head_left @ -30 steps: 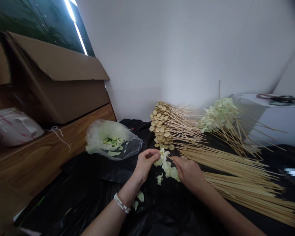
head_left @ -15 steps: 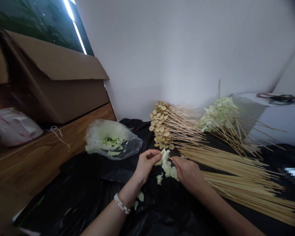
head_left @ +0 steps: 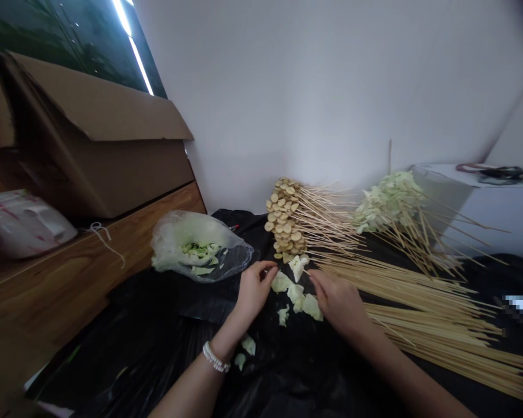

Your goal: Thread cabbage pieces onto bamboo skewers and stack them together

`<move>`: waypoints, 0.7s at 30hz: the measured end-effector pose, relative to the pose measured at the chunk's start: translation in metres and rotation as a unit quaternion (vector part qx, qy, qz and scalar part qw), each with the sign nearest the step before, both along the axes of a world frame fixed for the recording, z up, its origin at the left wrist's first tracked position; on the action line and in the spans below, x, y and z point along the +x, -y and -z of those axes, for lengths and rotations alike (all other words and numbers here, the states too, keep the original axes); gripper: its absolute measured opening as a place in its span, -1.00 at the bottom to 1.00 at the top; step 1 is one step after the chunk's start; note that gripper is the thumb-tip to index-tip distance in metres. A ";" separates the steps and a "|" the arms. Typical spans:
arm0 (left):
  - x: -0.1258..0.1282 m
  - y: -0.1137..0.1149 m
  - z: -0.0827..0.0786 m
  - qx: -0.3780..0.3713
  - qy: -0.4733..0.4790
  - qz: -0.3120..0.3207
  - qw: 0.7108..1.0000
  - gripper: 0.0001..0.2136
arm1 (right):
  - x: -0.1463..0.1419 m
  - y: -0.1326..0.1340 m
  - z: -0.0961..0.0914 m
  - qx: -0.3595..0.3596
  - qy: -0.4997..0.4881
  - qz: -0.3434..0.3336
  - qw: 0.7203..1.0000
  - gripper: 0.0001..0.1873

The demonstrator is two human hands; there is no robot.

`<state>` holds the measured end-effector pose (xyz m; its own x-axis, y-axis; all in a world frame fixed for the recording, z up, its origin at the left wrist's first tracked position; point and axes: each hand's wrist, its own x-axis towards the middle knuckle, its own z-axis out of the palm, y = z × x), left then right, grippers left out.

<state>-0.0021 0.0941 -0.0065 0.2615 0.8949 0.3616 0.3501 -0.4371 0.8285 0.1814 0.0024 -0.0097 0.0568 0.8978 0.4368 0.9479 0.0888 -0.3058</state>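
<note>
My left hand (head_left: 251, 288) hovers over the black sheet with thumb and forefinger pinched together, nothing visible between them, just left of several loose pale cabbage pieces (head_left: 294, 293). My right hand (head_left: 337, 300) is closed on a thin bamboo skewer. A folded cabbage piece (head_left: 297, 266) sits at that skewer's tip, between the two hands and a little farther back. A bead bracelet (head_left: 215, 357) is on my left wrist.
A clear bag of cabbage leaves (head_left: 200, 251) lies to the left. Skewers of round tan slices (head_left: 285, 223), cabbage skewers (head_left: 387, 203) and a pile of bare skewers (head_left: 422, 305) lie behind and right. A cardboard box (head_left: 104, 157) stands on a wooden ledge (head_left: 91, 270).
My left hand has let go of the cabbage piece it was pressing onto the skewer and drawn back slightly. The piece now sits on the skewer tip, a little higher and to the right.
</note>
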 end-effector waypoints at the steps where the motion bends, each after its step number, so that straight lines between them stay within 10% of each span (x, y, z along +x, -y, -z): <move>1: -0.002 0.000 0.001 0.033 -0.054 -0.010 0.998 -0.83 | 0.000 0.000 0.001 0.008 0.000 0.000 1.000 -0.69; 8: -0.003 0.007 0.006 0.051 -0.302 -0.008 0.952 -0.73 | 0.000 -0.002 0.008 0.064 0.018 -0.017 0.998 -0.69; 16: 0.000 0.004 0.008 0.037 -0.268 -0.003 0.963 -0.55 | -0.003 0.001 0.003 0.049 0.041 -0.008 0.998 -0.71; 21: 0.001 0.001 0.008 0.012 -0.209 -0.006 0.978 -0.78 | -0.003 0.000 0.005 0.060 0.038 -0.010 0.997 -0.71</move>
<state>-0.0007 0.0928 -0.0149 0.3801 0.8914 0.2469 0.6621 -0.4486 0.6003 0.1789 0.0022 -0.0143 0.0012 0.8398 0.5428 0.9656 0.1401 -0.2189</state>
